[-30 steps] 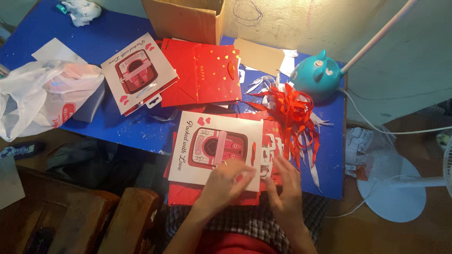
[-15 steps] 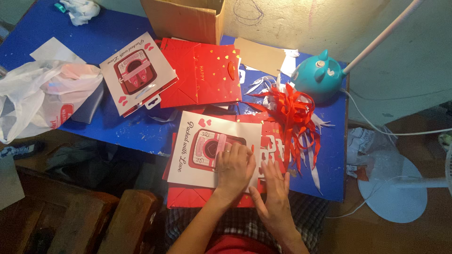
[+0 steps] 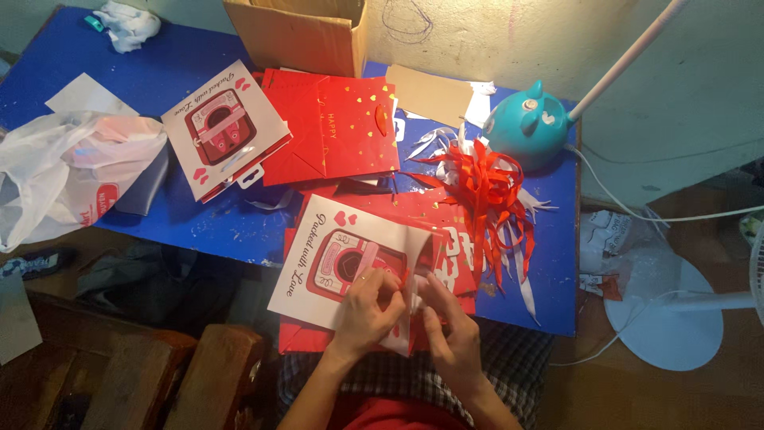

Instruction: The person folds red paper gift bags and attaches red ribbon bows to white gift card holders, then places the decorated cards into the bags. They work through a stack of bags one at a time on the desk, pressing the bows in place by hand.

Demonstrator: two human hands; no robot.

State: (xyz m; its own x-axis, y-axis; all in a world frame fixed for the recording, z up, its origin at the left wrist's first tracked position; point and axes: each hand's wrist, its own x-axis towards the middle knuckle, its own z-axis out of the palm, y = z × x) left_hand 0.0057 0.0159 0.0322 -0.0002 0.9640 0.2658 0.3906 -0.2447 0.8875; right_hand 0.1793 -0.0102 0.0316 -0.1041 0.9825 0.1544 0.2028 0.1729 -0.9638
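Head view, looking down. Lower centre of frame: left hand (image 3: 368, 312) and right hand (image 3: 450, 334) meet on the right edge of a white printed card (image 3: 342, 263) with a red-and-pink picture and small hearts. The card lies tilted on a red paper bag (image 3: 296, 334) at the near edge of the blue worktop (image 3: 159, 80).

Left grip: fingers curled, tips pinched on the card's right edge. Right grip: thumb and forefinger closed on the same edge, just beside the left fingertips; exactly what sits between them, cannot tell.

Right of the card, touching it: a loose pile of red and white ribbon (image 3: 489, 191). Above that, right of centre: a teal rounded lamp base (image 3: 529, 126) with a white stem running to the upper right.

Centre top: a flat red gift bag (image 3: 334, 127) with gold hearts; a second white printed card (image 3: 224, 127) to its left. Cardboard box (image 3: 298, 32) at top edge. White plastic bag (image 3: 64, 171) at left edge. White fan base (image 3: 664, 314) on the floor, lower right.
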